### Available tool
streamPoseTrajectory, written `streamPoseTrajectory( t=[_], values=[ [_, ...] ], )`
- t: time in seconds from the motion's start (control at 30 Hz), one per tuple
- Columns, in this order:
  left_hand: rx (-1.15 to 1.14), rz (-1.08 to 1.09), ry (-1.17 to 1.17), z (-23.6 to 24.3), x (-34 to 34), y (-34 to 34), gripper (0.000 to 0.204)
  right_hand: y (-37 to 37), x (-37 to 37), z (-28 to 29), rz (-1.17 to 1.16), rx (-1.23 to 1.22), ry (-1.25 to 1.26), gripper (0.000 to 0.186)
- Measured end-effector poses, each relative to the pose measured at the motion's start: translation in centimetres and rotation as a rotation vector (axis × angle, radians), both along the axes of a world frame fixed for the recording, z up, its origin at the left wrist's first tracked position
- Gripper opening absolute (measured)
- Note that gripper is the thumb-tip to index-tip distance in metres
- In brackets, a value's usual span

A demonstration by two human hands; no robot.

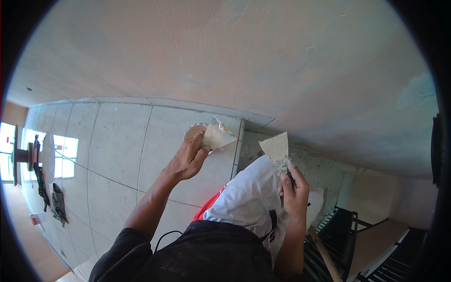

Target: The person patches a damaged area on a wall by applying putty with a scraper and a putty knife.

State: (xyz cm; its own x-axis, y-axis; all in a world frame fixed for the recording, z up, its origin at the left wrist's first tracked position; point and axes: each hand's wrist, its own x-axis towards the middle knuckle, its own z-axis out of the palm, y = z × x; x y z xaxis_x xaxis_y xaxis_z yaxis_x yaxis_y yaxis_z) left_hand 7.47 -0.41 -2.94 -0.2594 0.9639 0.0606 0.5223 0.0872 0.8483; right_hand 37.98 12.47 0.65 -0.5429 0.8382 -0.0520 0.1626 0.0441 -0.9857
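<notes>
Left hand (190, 157) is curled around a scraper (220, 138), its blade, with paste (221, 126), held out over the tiles (120, 141), presumably against spills; in the closed right hand (295, 192) a second scraper (277, 148) is gripped low, blade apparently left free toward the wall (225, 51).

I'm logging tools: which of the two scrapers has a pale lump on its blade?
The left scraper, held in the left hand: a pale lump sits near its blade's edge; the right scraper has dark speckles and no lump.
</notes>
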Motion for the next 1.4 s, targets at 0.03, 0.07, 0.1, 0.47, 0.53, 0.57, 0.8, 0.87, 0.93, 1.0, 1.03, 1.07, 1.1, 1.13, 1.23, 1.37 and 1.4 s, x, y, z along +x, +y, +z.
streamPoseTrajectory(
  t=[0.03,0.07,0.1,0.47,0.53,0.57,0.8,0.87,0.93,1.0,1.03,1.07,1.1,1.13,1.23,1.37,1.4],
  values=[
    [0.093,0.031,0.143,-0.8,0.5,-0.2,0.034,-0.3,0.0,0.1,-0.003,0.044,-0.042,0.041],
    [0.186,0.061,0.288,-1.5,1.0,-0.5,0.03,-0.6,0.0,0.3,-0.006,0.088,-0.083,0.041],
    [0.19,0.056,0.281,-0.9,1.7,-0.1,0.03,-0.9,0.2,0.3,-0.012,0.091,-0.088,0.041],
    [0.015,0.052,-0.146,2.4,5.4,1.8,0.008,-2.4,-1.2,1.3,0.02,0.238,-0.16,0.033],
    [0.029,0.049,-0.142,2.6,5.6,1.7,0.008,-2.2,-1.2,0.9,0.025,0.25,-0.165,0.033],
    [0.027,0.037,-0.122,2.7,5.6,1.7,0.007,-2.1,-1.1,0.7,0.028,0.271,-0.182,0.034],
    [0.182,-0.01,0.112,2.4,5.7,1.1,0.016,-2.1,-2.2,1.8,0.065,0.347,-0.182,0.033],
    [0.134,-0.007,0.181,3.3,5.4,0.9,0.019,-2.0,-2.3,1.2,0.064,0.372,-0.151,0.033],
    [0.089,0.001,0.247,3.4,5.4,1.0,0.022,-1.8,-2.2,1.0,0.068,0.4,-0.123,0.033],
    [0.01,-0.007,0.357,3.3,5.3,1.1,0.027,-1.9,-2.1,1.3,0.083,0.337,-0.117,0.032],
    [0.014,-0.008,0.36,3.3,5.1,1.1,0.027,-1.8,-2.0,1.4,0.08,0.341,-0.114,0.032],
    [0.019,-0.011,0.458,3.3,4.8,1.1,0.028,-1.8,-2.0,1.4,0.092,0.323,-0.106,0.032],
    [0.024,-0.013,0.555,3.2,4.6,1.0,0.028,-1.8,-1.9,1.4,0.102,0.304,-0.098,0.033],
    [0.029,-0.015,0.56,3.0,4.4,0.9,0.028,-1.8,-1.9,1.5,0.099,0.309,-0.094,0.033],
    [0.046,-0.076,0.634,2.3,3.9,0.9,0.026,-1.6,-1.4,1.4,0.129,0.169,-0.045,0.035],
    [-0.126,-0.055,0.043,4.2,3.0,1.5,0.017,0.1,-0.4,1.3,0.079,0.203,0.049,0.033],
    [-0.312,-0.077,-0.27,5.2,2.6,1.5,0.024,0.5,-0.5,1.2,0.076,0.305,0.076,0.033]
  ],
)
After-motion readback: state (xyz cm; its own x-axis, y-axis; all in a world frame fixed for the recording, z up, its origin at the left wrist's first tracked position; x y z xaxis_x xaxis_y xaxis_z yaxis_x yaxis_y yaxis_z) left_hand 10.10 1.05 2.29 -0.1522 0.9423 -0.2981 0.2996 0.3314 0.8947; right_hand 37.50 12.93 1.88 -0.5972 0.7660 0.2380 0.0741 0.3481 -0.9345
